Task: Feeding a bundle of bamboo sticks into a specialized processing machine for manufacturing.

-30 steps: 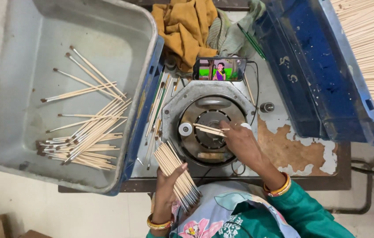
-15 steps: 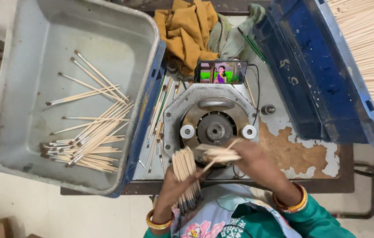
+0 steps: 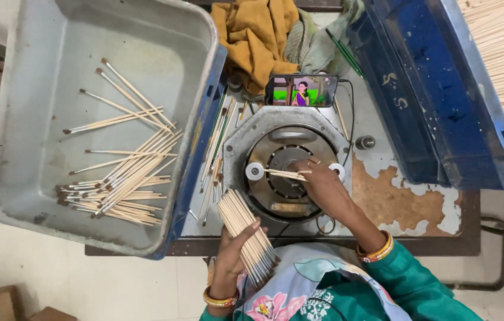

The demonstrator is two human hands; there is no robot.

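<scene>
Right hand (image 3: 322, 184) back at machine (image 3: 287, 172), beside phone (image 3: 301, 90), tray (image 3: 38, 196).

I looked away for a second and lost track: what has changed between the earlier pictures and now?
Half a second ago the right hand was back at the bundle of sticks in the left hand. It has since moved forward again with a stick, laying it across the round machine as it did a second ago. The left hand keeps gripping the bundle. The grey tray of brushes, phone and blue crate are unchanged.

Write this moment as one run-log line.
left hand: holds brush bundle | right hand: one brush on round machine | grey tray: loose brushes
</scene>
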